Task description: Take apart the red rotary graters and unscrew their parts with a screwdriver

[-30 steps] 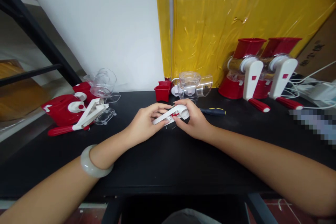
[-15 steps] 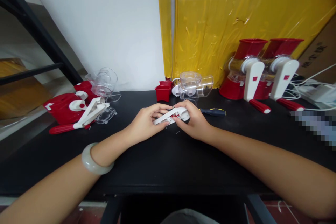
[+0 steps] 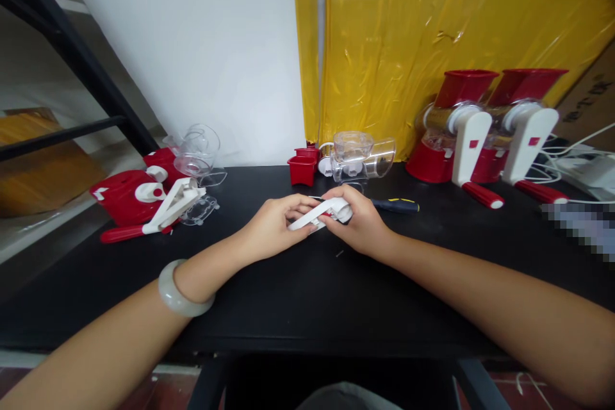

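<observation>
Between both hands is a white plastic crank arm (image 3: 307, 217) with a bit of red inside, held just above the black table. My left hand (image 3: 277, 225) grips its lower left end, thumb along the near edge. My right hand (image 3: 359, 221) closes around the rounded right end, its thumb pressing near the red part, which the fingers partly hide. Beyond the right hand lies a dark screwdriver handle (image 3: 396, 205) with yellow marks; its front end is hidden. A tiny thin piece (image 3: 339, 254), too small to identify, rests on the table nearer to me.
Two assembled red-and-white rotary graters (image 3: 475, 134) stand at the back right beside white cables (image 3: 542, 166). Red grater bases (image 3: 129, 195) with another crank and clear plastic parts (image 3: 196, 150) are at left. A red hopper (image 3: 302, 170) and clear housing (image 3: 353, 154) sit at back centre.
The view has shifted slightly, so the scene sits a little further right. The crank arm is turned a little in my hands, showing less of its red part; both hands keep their grip.
</observation>
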